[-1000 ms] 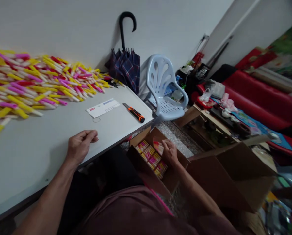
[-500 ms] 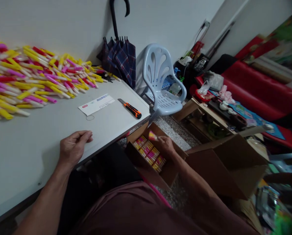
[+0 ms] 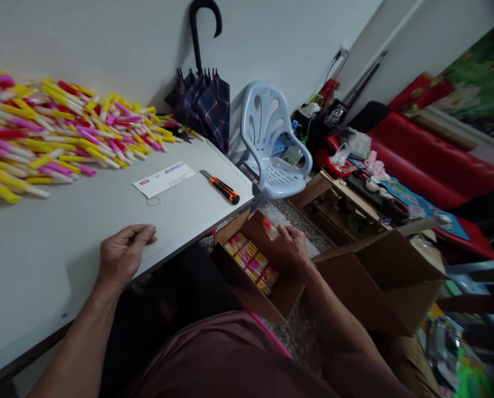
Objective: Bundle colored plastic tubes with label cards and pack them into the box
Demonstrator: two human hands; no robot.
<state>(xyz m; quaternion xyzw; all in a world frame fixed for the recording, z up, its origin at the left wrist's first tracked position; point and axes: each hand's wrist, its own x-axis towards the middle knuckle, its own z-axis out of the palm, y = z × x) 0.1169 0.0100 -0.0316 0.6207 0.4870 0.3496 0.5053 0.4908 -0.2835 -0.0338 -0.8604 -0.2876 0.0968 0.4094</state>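
Note:
My left hand [image 3: 124, 255] rests at the near edge of the white table [image 3: 35, 243], its fingers curled in and the thumb against them; nothing shows in it. Off to the right, my right hand [image 3: 292, 241] pinches a small red-tipped bundle of plastic tubes [image 3: 271, 228], blurred, over the far side of an open cardboard box [image 3: 238, 283]. Inside that box stand rows of bundled yellow, pink and white tubes [image 3: 250, 258]. A large heap of loose yellow, pink, red and white tubes [image 3: 60, 130] covers the table's far left.
On the table lie a printed white envelope [image 3: 164, 179], a thin ring [image 3: 153, 202] and an orange-black box cutter [image 3: 221, 187]. Behind stand a plaid umbrella [image 3: 208, 108] and a pale blue chair [image 3: 272, 143]. A second open carton [image 3: 379, 282] sits to the right, before a cluttered low table [image 3: 355, 193].
My right hand has moved slightly right with the bundle, which now shows its red end. My left hand stays where it was. The view has shifted a little.

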